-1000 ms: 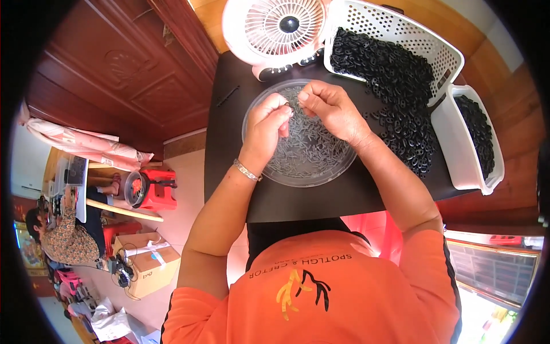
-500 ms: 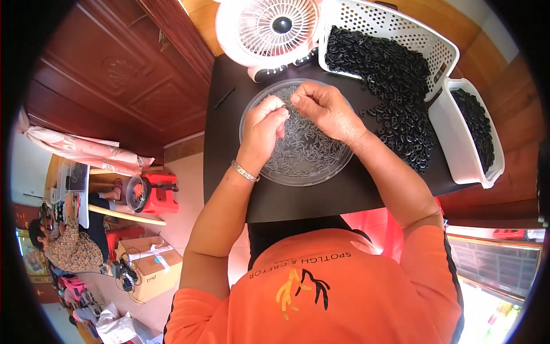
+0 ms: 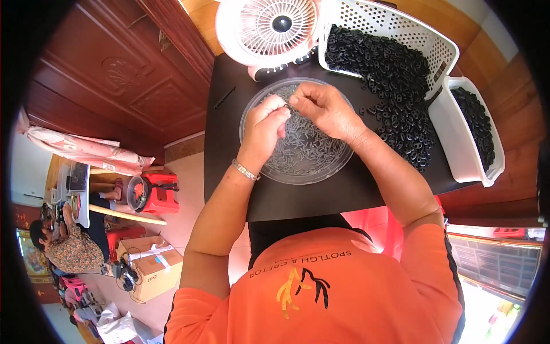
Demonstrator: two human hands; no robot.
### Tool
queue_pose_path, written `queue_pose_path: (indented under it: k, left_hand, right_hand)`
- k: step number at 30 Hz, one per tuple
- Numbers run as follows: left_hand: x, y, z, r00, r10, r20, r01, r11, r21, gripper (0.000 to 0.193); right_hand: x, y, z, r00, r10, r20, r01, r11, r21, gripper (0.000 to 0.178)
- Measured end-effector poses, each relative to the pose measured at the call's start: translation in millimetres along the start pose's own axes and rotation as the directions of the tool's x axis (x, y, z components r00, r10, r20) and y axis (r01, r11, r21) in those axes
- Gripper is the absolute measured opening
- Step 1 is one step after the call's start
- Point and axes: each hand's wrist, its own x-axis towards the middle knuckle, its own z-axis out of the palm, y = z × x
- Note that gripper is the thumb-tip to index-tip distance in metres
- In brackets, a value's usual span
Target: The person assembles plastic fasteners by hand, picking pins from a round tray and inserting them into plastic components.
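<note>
Over a round clear tub (image 3: 305,179) full of small grey pin-like pieces (image 3: 301,146), my two hands meet fingertip to fingertip. My left hand (image 3: 265,129) is closed, thumb against the bent forefinger, with a small dark bit just showing at the tips. My right hand (image 3: 329,112) pinches thumb and forefinger right beside it. What each pinch holds is too small and covered to name. To the right lies a heap of small black oval pieces with holes (image 3: 401,126), spilling out of a tipped white perforated basket (image 3: 395,20).
A white bin (image 3: 450,137) with more black pieces stands at the table's right. Behind the tub sits a pink and white fan (image 3: 249,34). A thin dark stick (image 3: 224,97) lies left on the black table (image 3: 223,160). Far left, another person (image 3: 74,249) sits at a table.
My hands stay nearly in place, with only slight shifts at the fingertips. The person at far left has moved an arm a little.
</note>
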Motion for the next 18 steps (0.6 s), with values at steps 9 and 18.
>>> queue_pose_path:
  k: [9,18]
  left_hand:
    - [-0.6,0.4,2.5,1.000,-0.022,0.007,0.022,1.000,-0.005,0.015]
    - [-4.9,-0.3,8.5,0.999,-0.033,-0.012,0.032,0.997,-0.074,0.017]
  right_hand:
    - [0.1,0.9,2.2,1.000,-0.021,0.010,0.021,0.999,-0.025,0.026]
    - [-2.1,3.7,10.4,0.993,-0.110,-0.044,0.108,0.993,-0.036,0.020]
